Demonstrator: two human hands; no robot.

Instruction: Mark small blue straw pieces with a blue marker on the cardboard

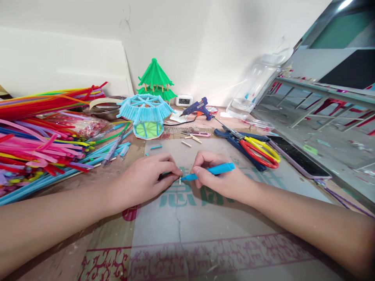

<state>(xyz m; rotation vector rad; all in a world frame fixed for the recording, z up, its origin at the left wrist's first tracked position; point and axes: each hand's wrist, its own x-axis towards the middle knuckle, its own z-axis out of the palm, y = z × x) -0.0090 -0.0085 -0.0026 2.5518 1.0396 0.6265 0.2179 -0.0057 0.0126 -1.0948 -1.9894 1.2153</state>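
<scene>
My left hand (146, 177) rests on the cardboard mat (205, 226), fingers pinched on a small pale stick piece (179, 180) held upright against the mat. My right hand (218, 175) grips a blue pen-like tool (215, 170), its tip touching the stick piece between the two hands. A light-blue pavilion model (145, 113) made of fuzzy stems stands beyond my hands. A green pavilion model (155, 80) stands behind it by the wall.
A big heap of coloured fuzzy stems (38, 132) fills the left. Scissors with red and yellow handles (258, 150), blue pliers (234, 140), a blue glue gun (199, 107), a phone (299, 158), a clear bottle (254, 93) and a small clock (184, 100) lie right and behind.
</scene>
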